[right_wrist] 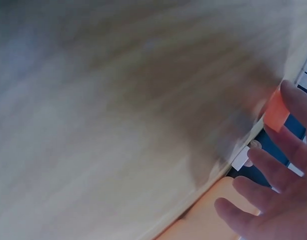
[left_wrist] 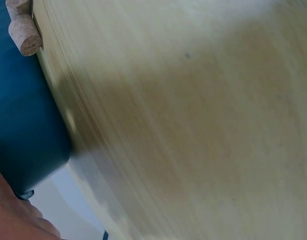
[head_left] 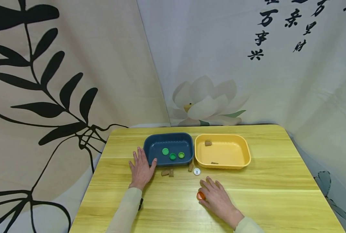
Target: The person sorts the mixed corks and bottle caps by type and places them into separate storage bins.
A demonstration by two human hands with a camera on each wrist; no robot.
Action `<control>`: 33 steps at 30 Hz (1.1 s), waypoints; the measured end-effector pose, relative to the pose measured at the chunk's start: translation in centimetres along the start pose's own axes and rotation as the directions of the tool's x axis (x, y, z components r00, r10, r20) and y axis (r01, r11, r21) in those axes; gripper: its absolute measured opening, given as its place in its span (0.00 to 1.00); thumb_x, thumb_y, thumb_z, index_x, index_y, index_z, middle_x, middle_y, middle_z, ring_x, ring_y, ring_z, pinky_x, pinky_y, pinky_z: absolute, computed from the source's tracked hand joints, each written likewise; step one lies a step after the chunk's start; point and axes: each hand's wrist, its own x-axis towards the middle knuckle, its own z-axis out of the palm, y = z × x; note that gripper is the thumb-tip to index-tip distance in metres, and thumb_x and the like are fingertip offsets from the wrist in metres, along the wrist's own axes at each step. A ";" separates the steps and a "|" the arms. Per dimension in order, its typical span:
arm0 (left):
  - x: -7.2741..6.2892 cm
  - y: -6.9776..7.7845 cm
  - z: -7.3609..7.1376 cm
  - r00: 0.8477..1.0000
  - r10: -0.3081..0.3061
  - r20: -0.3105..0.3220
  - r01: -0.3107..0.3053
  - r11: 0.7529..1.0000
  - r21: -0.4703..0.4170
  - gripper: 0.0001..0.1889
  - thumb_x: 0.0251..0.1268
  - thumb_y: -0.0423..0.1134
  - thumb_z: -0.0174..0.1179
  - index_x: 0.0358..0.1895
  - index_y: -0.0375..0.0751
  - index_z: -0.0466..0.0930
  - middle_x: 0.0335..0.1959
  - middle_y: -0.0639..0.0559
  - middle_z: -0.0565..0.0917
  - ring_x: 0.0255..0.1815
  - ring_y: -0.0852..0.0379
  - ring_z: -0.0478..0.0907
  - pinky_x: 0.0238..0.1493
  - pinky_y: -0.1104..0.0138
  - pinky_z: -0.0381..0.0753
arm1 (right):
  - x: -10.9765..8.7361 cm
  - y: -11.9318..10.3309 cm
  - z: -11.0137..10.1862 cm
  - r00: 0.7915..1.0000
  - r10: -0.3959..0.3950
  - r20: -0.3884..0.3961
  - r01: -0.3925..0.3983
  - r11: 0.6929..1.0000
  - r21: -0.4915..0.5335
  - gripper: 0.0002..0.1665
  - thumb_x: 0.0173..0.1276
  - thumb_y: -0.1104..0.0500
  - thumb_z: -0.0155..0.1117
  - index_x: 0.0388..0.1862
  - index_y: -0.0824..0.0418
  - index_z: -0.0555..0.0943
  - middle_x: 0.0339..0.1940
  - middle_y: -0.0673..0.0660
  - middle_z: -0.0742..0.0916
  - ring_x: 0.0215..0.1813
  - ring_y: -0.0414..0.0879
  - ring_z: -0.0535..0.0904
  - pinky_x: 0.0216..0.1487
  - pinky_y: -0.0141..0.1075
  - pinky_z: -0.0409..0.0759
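Observation:
My left hand (head_left: 141, 171) lies with straight, spread fingers along the left front corner of the blue tray (head_left: 154, 149), thumb at its front edge. In the left wrist view, only part of that hand (left_wrist: 16, 215) shows beside the tray's wall (left_wrist: 28, 120). Between thumb and index finger, my right hand (head_left: 218, 199) pinches an orange bottle cap (head_left: 200, 195) in front of the trays. The right wrist view shows the cap (right_wrist: 276, 111) between those fingertips, with the other fingers spread. Three green bottle caps (head_left: 172, 156) lie inside the blue tray.
A yellow tray (head_left: 229, 152) stands right of the blue one, with a cork (head_left: 208, 143) and a flatter cork piece (head_left: 214, 163) inside. In front of the trays lie two corks (head_left: 165, 173) together, another cork (head_left: 190, 167) and a white cap (head_left: 197, 171). Patterned cloth hangs behind the table.

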 end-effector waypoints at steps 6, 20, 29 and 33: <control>0.0 -0.1 0.1 1.000 0.007 -0.023 -0.007 1.000 0.010 0.50 0.79 0.68 0.41 0.83 0.30 0.38 0.86 0.37 0.36 0.84 0.33 0.33 0.73 0.27 0.39 | 0.1 -0.2 -0.1 1.000 0.002 -0.023 -0.001 1.000 0.013 0.23 0.57 0.43 0.80 0.44 0.53 0.84 0.63 0.61 0.85 0.67 0.65 0.78 0.61 0.63 0.77; 0.0 -0.1 -0.1 1.000 0.004 -0.019 -0.004 1.000 -0.001 0.50 0.79 0.68 0.41 0.83 0.30 0.38 0.86 0.38 0.37 0.85 0.36 0.29 0.74 0.27 0.39 | 1.3 -0.6 -1.1 0.997 0.050 -0.066 -0.047 0.998 0.047 0.26 0.59 0.44 0.80 0.52 0.54 0.86 0.67 0.59 0.83 0.70 0.63 0.76 0.66 0.64 0.73; 0.0 0.0 -0.1 1.000 0.002 -0.007 -0.002 1.000 0.010 0.50 0.79 0.67 0.42 0.83 0.30 0.37 0.86 0.37 0.37 0.85 0.36 0.29 0.73 0.27 0.39 | 3.5 -1.1 -2.3 0.977 0.078 -0.199 -0.049 0.988 0.147 0.25 0.60 0.48 0.81 0.52 0.56 0.85 0.67 0.60 0.82 0.73 0.65 0.72 0.66 0.67 0.72; 0.0 -0.1 -0.1 1.000 0.012 -0.023 -0.012 1.000 0.013 0.50 0.79 0.67 0.42 0.83 0.30 0.39 0.86 0.37 0.38 0.85 0.35 0.32 0.73 0.27 0.41 | 4.8 -1.2 -2.8 0.965 0.104 -0.241 -0.063 0.983 0.171 0.24 0.61 0.49 0.81 0.52 0.56 0.85 0.68 0.61 0.82 0.74 0.65 0.71 0.66 0.67 0.71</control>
